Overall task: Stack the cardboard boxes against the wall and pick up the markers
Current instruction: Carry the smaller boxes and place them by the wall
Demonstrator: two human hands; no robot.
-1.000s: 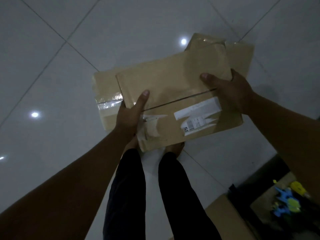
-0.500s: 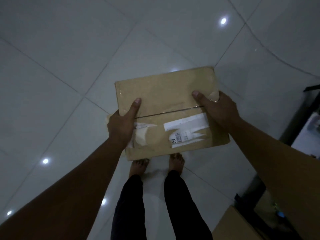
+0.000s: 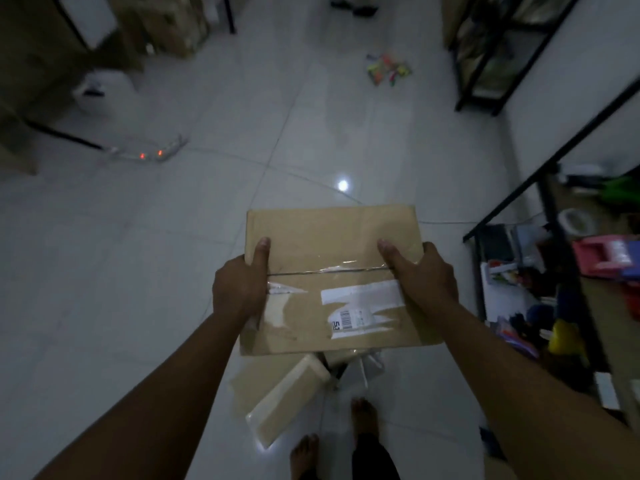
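I carry a flat brown cardboard box (image 3: 332, 244) with white label scraps and clear tape in front of me, above the floor. My left hand (image 3: 239, 289) grips its left edge, thumb on top. My right hand (image 3: 424, 277) grips its right edge the same way. Under the box, near my bare feet, lie a narrow tan box (image 3: 287, 396) and other flattened packaging (image 3: 360, 368) on the tiles. A loose pile of coloured markers (image 3: 388, 69) lies on the floor far ahead to the right.
Black metal shelving (image 3: 554, 216) full of assorted items runs along the right. Another black rack (image 3: 485, 64) stands at the far right. Stacked cardboard boxes (image 3: 162, 22) and a white bin (image 3: 100, 91) sit at the far left. A power strip (image 3: 149, 154) with red lights lies on the floor.
My view has lifted from straight down at the floor to the room ahead. The box stays in both hands, now held further out. The markers, shelves and boxes have come into sight.
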